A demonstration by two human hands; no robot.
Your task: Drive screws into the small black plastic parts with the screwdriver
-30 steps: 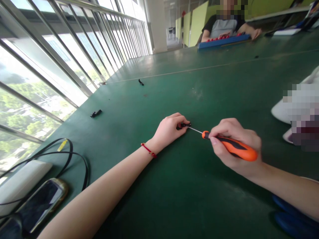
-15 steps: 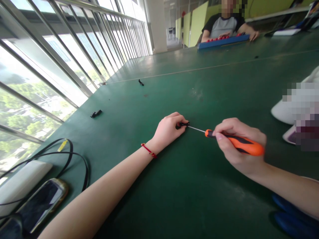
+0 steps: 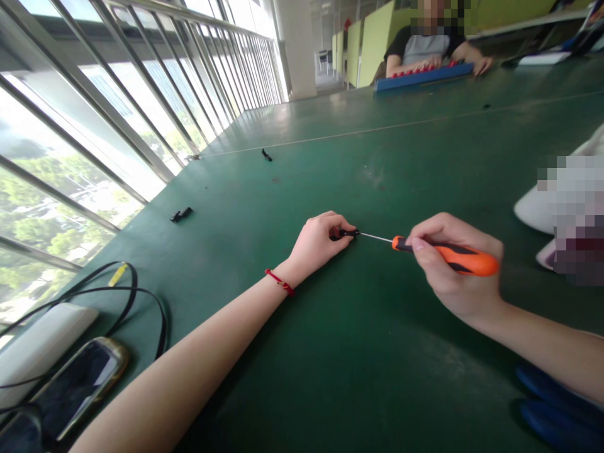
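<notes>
My left hand (image 3: pixel 321 238), with a red string bracelet (image 3: pixel 280 282) at its wrist, pinches a small black part (image 3: pixel 350 233) between thumb and fingers low over the green table. Much of that part is hidden by the fingers. My right hand (image 3: pixel 457 264) is wrapped round the orange and black handle of a screwdriver (image 3: pixel 472 259). The thin metal shaft points left, and its tip meets the right end of the black part; whether it sits in a screw is too small to tell.
Two small black pieces, one nearer (image 3: pixel 181 214) and one farther (image 3: pixel 267 155), lie on the table (image 3: pixel 302 352). A phone (image 3: pixel 75 384), a white box (image 3: pixel 51 343) and a black cable (image 3: pixel 163 314) occupy the near left. A person sits across behind a blue tray (image 3: pixel 425 77). Metal railings (image 3: pixel 141 88) border the left.
The screwdriver handle has risen slightly, so the tool lies flatter, and my right hand has shifted with it. My left hand stays nearly still, gripping the black part.
</notes>
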